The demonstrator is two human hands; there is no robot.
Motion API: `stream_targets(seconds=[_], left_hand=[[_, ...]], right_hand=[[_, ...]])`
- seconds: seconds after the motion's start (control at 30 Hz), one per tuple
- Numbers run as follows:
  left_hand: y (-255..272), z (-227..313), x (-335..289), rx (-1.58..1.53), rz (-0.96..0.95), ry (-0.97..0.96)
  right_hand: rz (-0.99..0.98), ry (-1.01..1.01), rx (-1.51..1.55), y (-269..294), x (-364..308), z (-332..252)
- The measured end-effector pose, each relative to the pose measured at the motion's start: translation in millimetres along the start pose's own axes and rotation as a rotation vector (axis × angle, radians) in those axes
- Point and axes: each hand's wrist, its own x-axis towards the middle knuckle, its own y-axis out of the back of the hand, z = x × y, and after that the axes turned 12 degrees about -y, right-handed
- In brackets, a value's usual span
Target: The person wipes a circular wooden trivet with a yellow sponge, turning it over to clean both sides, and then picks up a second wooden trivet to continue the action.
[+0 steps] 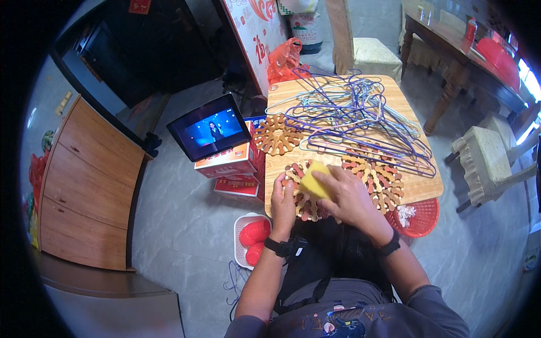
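Note:
My right hand (348,194) presses a yellow sponge (315,179) onto a round slatted wooden trivet (306,209) at the near edge of the small table. The fingers are bent over the sponge and cover part of it. At the trivet's left rim, my left hand (283,201) grips its edge. A second wooden trivet (378,179) in red-brown and light tones lies just right of it, partly under the hangers. Farther left, a third brown trivet (276,135) rests on the table's left edge. Tangled blue and pale wire hangers (360,112) are heaped behind.
The wooden tabletop (420,188) has rounded corners. A tablet (209,128) leans on stacked red boxes (228,163) at left. Below stand a white basket (239,225) holding red containers and a red basket (428,219) holding crumpled white pieces. Chairs (487,152) and a dark table are at right.

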Motion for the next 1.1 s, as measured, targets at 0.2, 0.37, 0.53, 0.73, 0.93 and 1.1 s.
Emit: stream_targets(seconds=[0.2,0.37,0.53,0.73,0.93,1.1], left_hand=[[-3,1,-1,-0.071,0.018,-0.008],[1,-19,0,0.221,-0.017,-0.193],[-1,-29,1,0.024,0.058,-0.085],[-2,-6,1,-0.039,0.021,0.034],[-3,-3,0,-0.041,0.019,0.017],[-2,-9,-1,-0.010,0.026,0.012]], right_hand=[[0.031,0.011,0.006,-16,17,-7],[-0.061,0.023,-0.143,-18,-10,-5],[-0.215,0.051,-0.188,3,-36,-10],[-0.152,-0.011,-0.042,14,-21,7],[0.075,-0.104,-0.089,-7,10,24],[0.010,-0.068,-0.162,-9,-10,7]])
